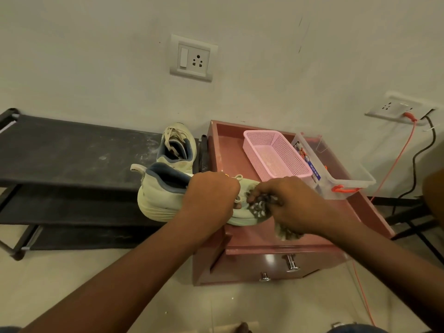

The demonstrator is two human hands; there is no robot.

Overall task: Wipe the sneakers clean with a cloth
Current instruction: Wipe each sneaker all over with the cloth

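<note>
My left hand (211,195) has its fingers curled round the midfoot of the sneaker (158,198), held up between the black rack (60,152) and the pink cabinet (360,212). My right hand (290,205) has its fingers bunched tight on the cloth (260,207), pressed at the toe. Second sneaker (176,146) sits on the rack, near the wall. Risks: hard rubbing could twist the shoe out of my one-handed grip, and the cloth could snag the loose laces.

Dim, warm yellowish indoor light; soft glare on the glossy maroon drawer front (271,260); wide-angle bending at the edges
</note>
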